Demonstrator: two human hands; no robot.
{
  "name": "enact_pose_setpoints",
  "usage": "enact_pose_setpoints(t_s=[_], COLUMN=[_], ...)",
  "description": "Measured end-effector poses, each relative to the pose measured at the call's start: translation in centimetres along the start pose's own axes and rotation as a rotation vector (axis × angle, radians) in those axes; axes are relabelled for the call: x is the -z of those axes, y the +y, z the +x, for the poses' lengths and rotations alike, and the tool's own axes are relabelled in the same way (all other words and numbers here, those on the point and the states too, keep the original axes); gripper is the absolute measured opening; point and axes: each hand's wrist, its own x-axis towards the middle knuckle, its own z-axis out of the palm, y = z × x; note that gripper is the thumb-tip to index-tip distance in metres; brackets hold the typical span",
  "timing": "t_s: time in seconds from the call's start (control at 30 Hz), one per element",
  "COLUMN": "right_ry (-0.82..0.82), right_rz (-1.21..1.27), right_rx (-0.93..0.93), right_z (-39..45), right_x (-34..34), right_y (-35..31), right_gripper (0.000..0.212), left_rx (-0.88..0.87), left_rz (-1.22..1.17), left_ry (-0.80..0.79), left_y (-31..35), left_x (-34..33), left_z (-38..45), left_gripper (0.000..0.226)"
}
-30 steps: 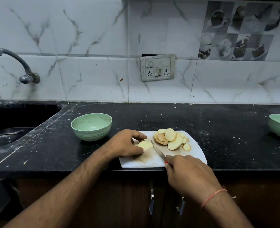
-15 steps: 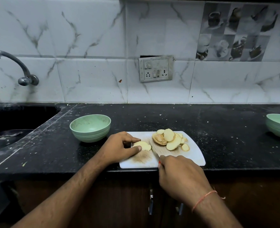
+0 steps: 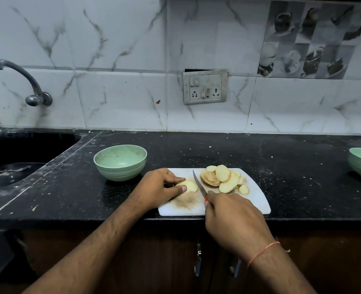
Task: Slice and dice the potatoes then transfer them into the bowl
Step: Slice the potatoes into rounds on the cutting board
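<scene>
- A white cutting board (image 3: pixel 258 200) lies at the counter's front edge.
- The left hand (image 3: pixel 156 187) pinches a potato piece (image 3: pixel 189 185) between thumb and curled fingers on the board's left half.
- The right hand (image 3: pixel 232 221) grips a knife (image 3: pixel 199 183) (red handle barely showing), blade just right of the piece.
- Potato slices (image 3: pixel 226 179) are piled at the board's back right corner.
- A green bowl (image 3: pixel 120 162) stands just behind the board's left corner.

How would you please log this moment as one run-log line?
phase: slicing | left hand: holds potato piece | right hand: grips knife | slices: on cutting board | bowl: empty
</scene>
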Motion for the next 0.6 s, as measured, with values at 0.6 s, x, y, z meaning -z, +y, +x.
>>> enact_pose_setpoints(t_s=[0.6], right_ry=[-0.120], right_rz=[-0.235], right_rx=[0.104], right_z=[0.0], right_x=[0.3], right_y=[-1.4], right_gripper=[0.026], left_rx=[0.010], left_rz=[0.068], left_ry=[0.009], left_y=[0.0], left_x=[0.0], left_z=[0.1], left_gripper=[0.029])
